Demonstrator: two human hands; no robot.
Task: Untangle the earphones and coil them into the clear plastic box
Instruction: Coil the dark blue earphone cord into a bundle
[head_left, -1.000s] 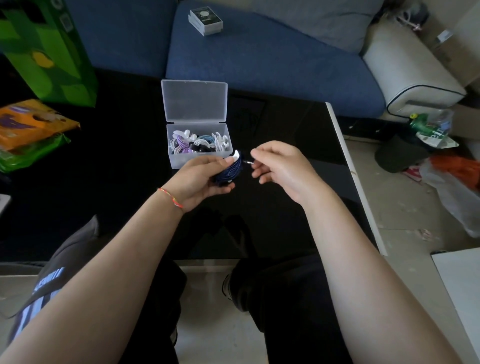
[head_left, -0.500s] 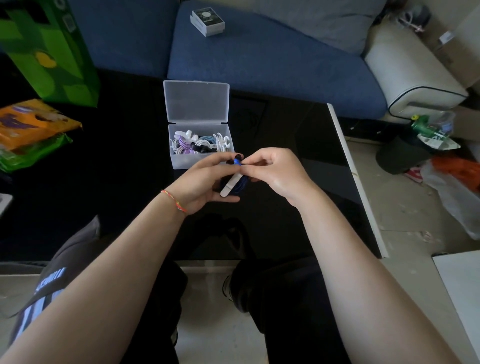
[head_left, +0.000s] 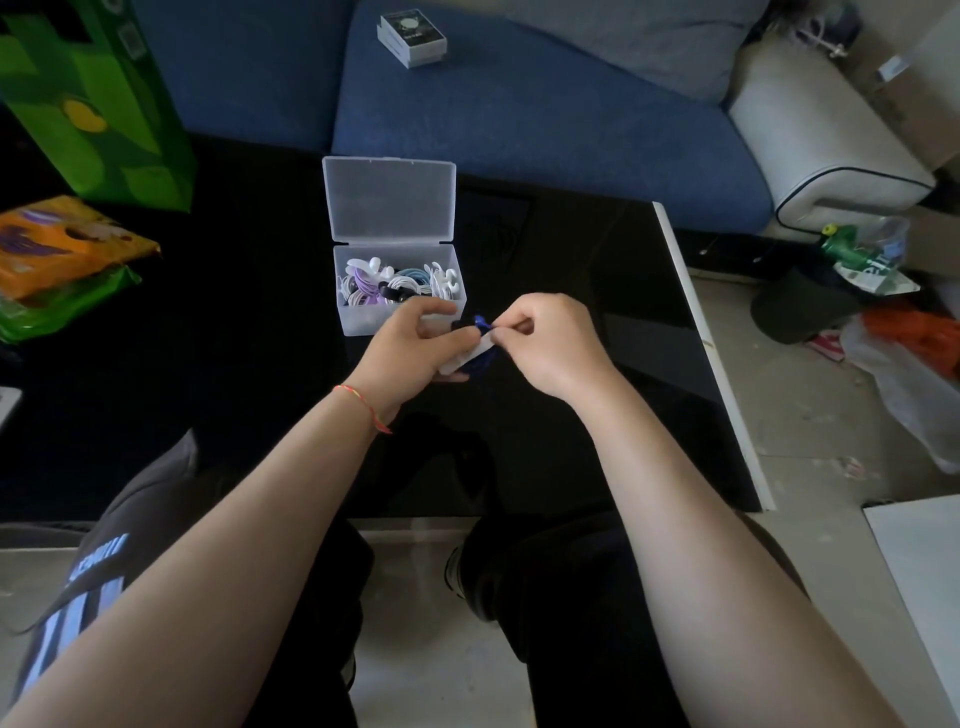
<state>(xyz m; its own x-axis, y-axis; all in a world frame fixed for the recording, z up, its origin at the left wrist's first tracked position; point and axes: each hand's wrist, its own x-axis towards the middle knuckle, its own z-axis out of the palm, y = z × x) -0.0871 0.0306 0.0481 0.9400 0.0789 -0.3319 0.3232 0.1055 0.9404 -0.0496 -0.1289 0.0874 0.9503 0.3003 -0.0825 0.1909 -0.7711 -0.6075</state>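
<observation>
Both hands meet over the black table (head_left: 571, 312), right in front of the clear box (head_left: 363, 322). The left hand (head_left: 410, 348) curls round a small coil of blue earphones (head_left: 480, 361), thumb and fingers wrapped about it, with a white strip (head_left: 470, 353) lying across the bundle. The right hand (head_left: 550, 343) comes in from the other side, fingertips pinched tight on the blue cable at the top of the coil, touching the left hand's fingers. So both hands are closed on the same bundle, held just above the tabletop and just beside the box's near right corner.

The box stands open, its lid (head_left: 389, 200) tipped back toward the sofa (head_left: 519, 119). Inside it sit coiled earphones (head_left: 400, 283) already, white, purple, pale blue and black, packed close together.

A red string bracelet (head_left: 363, 402) rings the left wrist. At the table's far left stands a green bag (head_left: 93, 104), with an orange packet (head_left: 57, 244) in front of it lying on something green. A small grey box (head_left: 413, 37) rests on the blue sofa cushion. To the right, on the floor, lie a dark hat (head_left: 795, 309) and loose plastic wrapping (head_left: 914, 374).
</observation>
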